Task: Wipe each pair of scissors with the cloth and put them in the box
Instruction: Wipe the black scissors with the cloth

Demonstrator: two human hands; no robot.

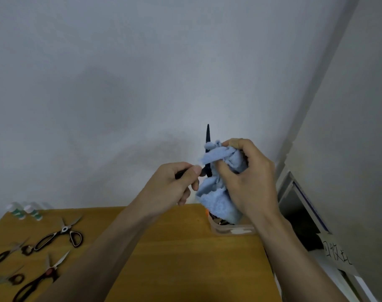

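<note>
Though cloth-wrapped, black scissors (208, 136) upright

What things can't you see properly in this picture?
- Black scissors in the head view: only the blade tip shows; the left hand hides the handles, the blue cloth covers the middle.
- Clear box: the cloth and right hand block most of its inside.
- Scissors on the table: cut off by the left edge, blurred.
- Small bottles: labels too blurred to read.
</note>
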